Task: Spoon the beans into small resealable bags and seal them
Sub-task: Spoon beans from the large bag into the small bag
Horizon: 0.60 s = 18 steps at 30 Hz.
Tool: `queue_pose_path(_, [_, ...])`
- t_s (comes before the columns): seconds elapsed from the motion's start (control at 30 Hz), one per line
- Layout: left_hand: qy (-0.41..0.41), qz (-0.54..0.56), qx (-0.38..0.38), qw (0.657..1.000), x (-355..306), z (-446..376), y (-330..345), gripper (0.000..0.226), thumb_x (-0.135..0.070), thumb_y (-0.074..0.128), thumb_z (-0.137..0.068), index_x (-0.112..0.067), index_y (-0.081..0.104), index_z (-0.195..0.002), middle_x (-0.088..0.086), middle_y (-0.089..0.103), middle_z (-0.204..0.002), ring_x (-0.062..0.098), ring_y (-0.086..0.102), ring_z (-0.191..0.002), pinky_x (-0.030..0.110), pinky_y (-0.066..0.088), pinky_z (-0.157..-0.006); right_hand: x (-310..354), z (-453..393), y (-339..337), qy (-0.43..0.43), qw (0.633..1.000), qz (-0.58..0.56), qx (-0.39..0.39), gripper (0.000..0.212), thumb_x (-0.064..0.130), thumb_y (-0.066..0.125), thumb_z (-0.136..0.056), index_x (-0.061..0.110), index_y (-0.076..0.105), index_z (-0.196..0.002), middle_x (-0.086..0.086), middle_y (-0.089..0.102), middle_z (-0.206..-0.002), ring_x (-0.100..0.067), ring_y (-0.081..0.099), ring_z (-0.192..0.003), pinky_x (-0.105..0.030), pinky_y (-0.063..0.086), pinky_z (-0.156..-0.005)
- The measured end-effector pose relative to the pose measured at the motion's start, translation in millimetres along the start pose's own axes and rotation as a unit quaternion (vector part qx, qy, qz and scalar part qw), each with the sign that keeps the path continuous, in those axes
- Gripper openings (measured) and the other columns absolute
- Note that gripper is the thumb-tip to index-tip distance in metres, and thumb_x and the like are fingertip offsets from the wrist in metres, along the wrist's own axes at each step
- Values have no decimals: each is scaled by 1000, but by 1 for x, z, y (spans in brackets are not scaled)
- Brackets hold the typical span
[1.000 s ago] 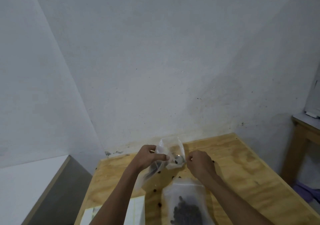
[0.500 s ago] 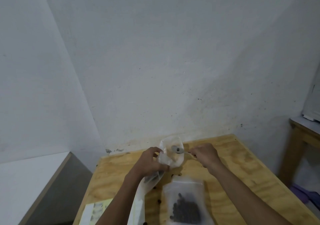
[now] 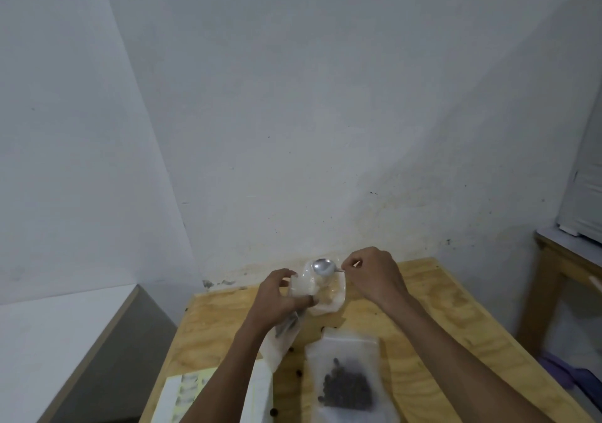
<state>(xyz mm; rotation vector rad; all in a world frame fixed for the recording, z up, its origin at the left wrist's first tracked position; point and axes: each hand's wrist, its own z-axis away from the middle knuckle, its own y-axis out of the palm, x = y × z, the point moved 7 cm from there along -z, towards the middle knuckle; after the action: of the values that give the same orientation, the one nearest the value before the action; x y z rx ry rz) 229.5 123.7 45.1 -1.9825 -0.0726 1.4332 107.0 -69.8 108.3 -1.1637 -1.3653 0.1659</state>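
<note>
My left hand [image 3: 277, 300] grips a small clear resealable bag [image 3: 325, 295] by its left edge, holding it up over the plywood table [image 3: 439, 321]. My right hand [image 3: 374, 276] pinches the handle of a metal spoon [image 3: 322, 266]. The spoon's bowl sits at the bag's top opening and looks empty. A larger clear bag of dark beans [image 3: 347, 386] lies flat on the table in front of me. A few loose beans [image 3: 298, 372] are scattered on the wood near it.
A white and yellow box or stack of sheets [image 3: 195, 393] lies at the table's near left. The white wall runs right behind the table. A low grey-topped surface [image 3: 65, 325] is to the left and a wooden side table [image 3: 560, 259] to the right.
My right hand has lifted the spoon from inside the bag up to its top edge. My left hand has raised and shifted its grip on the bag.
</note>
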Motion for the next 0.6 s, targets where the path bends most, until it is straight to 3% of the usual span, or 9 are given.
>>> queue_pose_path(0.17, [-15, 95, -71, 993, 15, -1, -29, 75, -65, 86, -52, -30, 67, -115, -9, 71, -114, 13, 66, -111, 36, 57, -88, -24, 0, 4, 55, 998, 9, -9, 24, 14, 60, -91, 25, 79, -80, 10, 71, -75, -13, 68, -67, -30, 58, -60])
queue_pose_path(0.33, [-4, 127, -82, 988, 8, 0, -37, 76, -64, 84, -51, -27, 65, -114, -7, 71, -113, 10, 66, -109, 25, 52, -80, -66, 7, 16, 126, 990, -32, -46, 22, 17, 63, -86, 18, 77, -70, 0, 73, -71, -22, 69, -65, -27, 47, -53])
queue_pose_path(0.4, [0, 126, -84, 988, 8, -1, -36, 73, -64, 85, -52, -29, 64, -113, -7, 71, -111, 10, 66, -107, 26, 52, -80, -78, 13, 16, 149, 985, -54, -66, 24, 20, 64, -88, 26, 72, -66, 4, 74, -77, -17, 64, -63, -27, 48, -55])
queue_pose_path(0.47, [1, 126, -84, 988, 9, -2, -34, 73, -64, 86, -53, -31, 64, -113, -6, 71, -110, 11, 66, -106, 29, 54, -82, -85, 16, 18, 158, 983, -66, -69, 18, 23, 67, -91, 29, 73, -76, 1, 74, -89, -13, 58, -62, -27, 47, -56])
queue_pose_path(0.6, [7, 120, -81, 989, 8, -2, -28, 77, -66, 83, -53, -30, 62, -117, -6, 70, -111, 12, 66, -105, 29, 54, -82, -95, 16, 22, 165, 980, -66, -87, 12, 26, 67, -92, 25, 78, -87, -1, 75, -105, -21, 59, -73, -27, 41, -57])
